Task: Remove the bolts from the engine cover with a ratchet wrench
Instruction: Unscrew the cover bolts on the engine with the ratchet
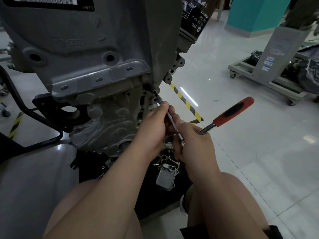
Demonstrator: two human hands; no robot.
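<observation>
Two bare forearms (120, 178) are reaching forward from the bottom edge. The right hand (195, 144) is wrapping its fingers round the head end of the ratchet wrench (233, 112), its red-and-black foam handle sticking out rightward. The left hand (153, 128) is pinching the slim steel extension bar (170, 118) just below the knurled socket (159, 99), which is meeting the lower right corner of the rough grey cast engine cover (96, 49). Three round holes are showing along the cover's flange. One black oil filter (191, 18) is hanging upper right, above the glossy white tiled floor (241, 161).
</observation>
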